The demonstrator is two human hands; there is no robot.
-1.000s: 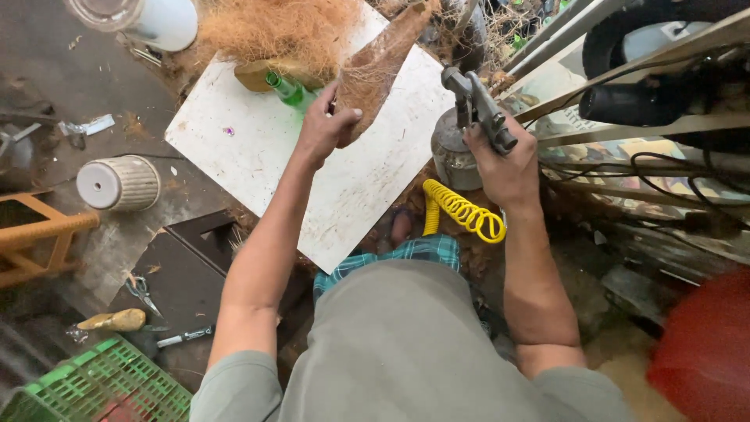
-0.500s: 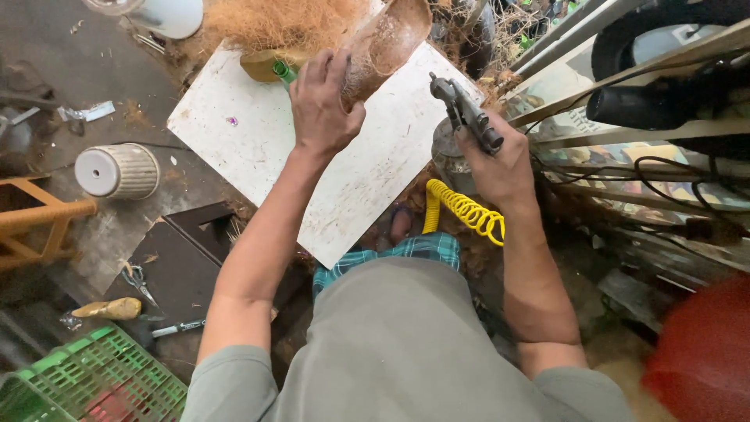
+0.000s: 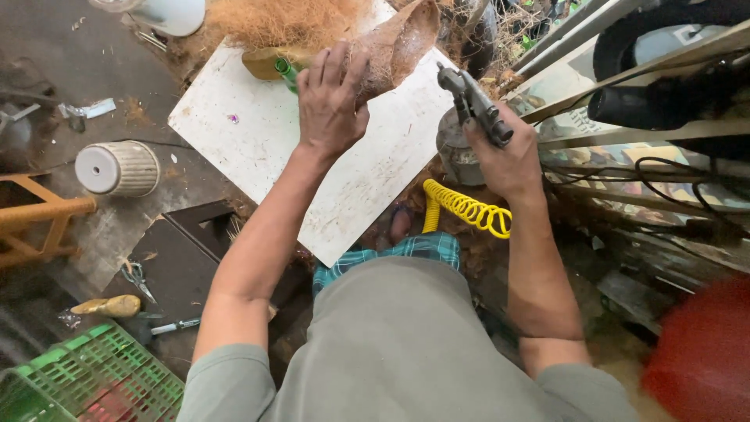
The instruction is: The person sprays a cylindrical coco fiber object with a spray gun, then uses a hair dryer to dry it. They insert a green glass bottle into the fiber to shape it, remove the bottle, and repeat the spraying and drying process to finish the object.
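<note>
Left hand clenched on brown husk piece, held over far edge of white board surface beside loose fibre heap and green bottle. Right hand gripping grey air gun, fingers wrapped round its handle, yellow coiled hose trailing below, metal can just behind. Noted at left on floor: ribbed white pot, orange stool, green crate, scissors.

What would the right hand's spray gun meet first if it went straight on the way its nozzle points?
Probably the brown coconut husk piece that the left hand holds; the spray gun in the right hand aims up-left toward it, though depth is unclear.
</note>
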